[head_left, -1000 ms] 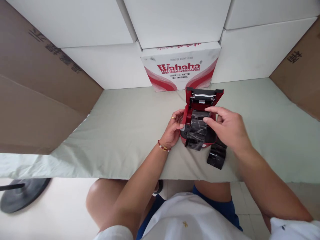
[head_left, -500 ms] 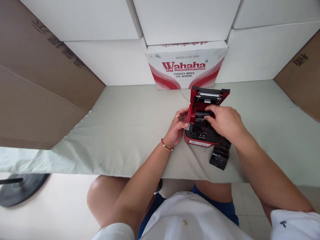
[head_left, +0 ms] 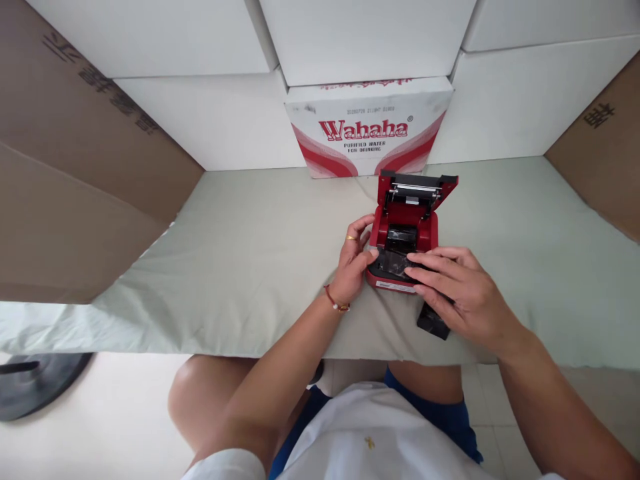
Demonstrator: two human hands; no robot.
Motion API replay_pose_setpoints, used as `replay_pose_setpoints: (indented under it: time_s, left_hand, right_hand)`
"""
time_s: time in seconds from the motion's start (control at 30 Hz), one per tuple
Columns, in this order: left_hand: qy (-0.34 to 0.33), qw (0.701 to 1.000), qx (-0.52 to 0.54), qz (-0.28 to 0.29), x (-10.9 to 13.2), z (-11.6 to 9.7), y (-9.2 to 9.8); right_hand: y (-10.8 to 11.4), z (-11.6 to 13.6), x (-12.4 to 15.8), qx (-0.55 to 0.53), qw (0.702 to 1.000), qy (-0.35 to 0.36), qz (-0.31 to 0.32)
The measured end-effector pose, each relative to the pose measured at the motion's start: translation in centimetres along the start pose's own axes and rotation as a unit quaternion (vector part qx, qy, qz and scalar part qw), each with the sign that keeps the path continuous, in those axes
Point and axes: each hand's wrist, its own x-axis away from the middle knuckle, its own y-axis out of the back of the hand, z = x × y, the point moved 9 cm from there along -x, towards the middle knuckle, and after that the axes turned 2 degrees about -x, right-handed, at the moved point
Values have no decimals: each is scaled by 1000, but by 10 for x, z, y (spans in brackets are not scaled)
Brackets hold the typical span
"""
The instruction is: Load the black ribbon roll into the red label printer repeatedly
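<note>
A small red printer (head_left: 406, 227) stands on the cloth-covered table (head_left: 240, 267) with its lid tipped up at the back. A black roll in clear wrap (head_left: 400, 239) lies in its open bay, and black film reaches the front edge. My left hand (head_left: 354, 260) grips the printer's left side, thumb on the front corner. My right hand (head_left: 460, 290) lies with fingers stretched out flat over the printer's front, on the black film. Under that hand a second black roll (head_left: 431, 321) rests on the table, partly hidden.
A white and red "Wahaha" carton (head_left: 367, 127) stands just behind the printer among plain white boxes (head_left: 200, 127). Brown cardboard panels (head_left: 75, 167) wall in the left and right sides. A black round stand base (head_left: 35, 377) sits on the floor at lower left.
My right hand drew back from the printer's bay to its front edge and flattened out. The loose black film, which hung over the front, now lies inside. My left hand stayed on the printer.
</note>
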Motion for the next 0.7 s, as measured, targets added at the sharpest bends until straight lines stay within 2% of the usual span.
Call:
replay_pose_setpoints:
  time_s: [0.13, 0.23, 0.3, 0.4, 0.47, 0.53, 0.6, 0.7]
  left_hand:
    - [-49, 989, -131, 43, 10, -15, -12]
    - [-24, 992, -115, 48, 12, -11, -15]
    - [-7, 994, -96, 45, 13, -6, -15]
    - [-6, 993, -110, 44, 13, -3, -13]
    - [-11, 992, -119, 49, 12, -3, -13]
    - [-16, 991, -124, 53, 12, -4, -13]
    - [-19, 990, -133, 53, 12, -5, -13]
    - [-17, 987, -149, 51, 12, -5, -13]
  right_hand:
    - [-4, 5, 16, 0, 1000, 15, -7]
    - [6, -2, 9, -30, 999, 5, -16]
    - [20, -26, -3, -51, 995, -49, -72]
    - [35, -87, -22, -83, 964, -168, -186]
    - [30, -122, -36, -126, 945, -212, -214]
    - [19, -138, -50, -170, 938, -221, -208]
    - [13, -132, -57, -190, 938, -212, -197]
    - [16, -103, -48, -166, 948, -190, -194]
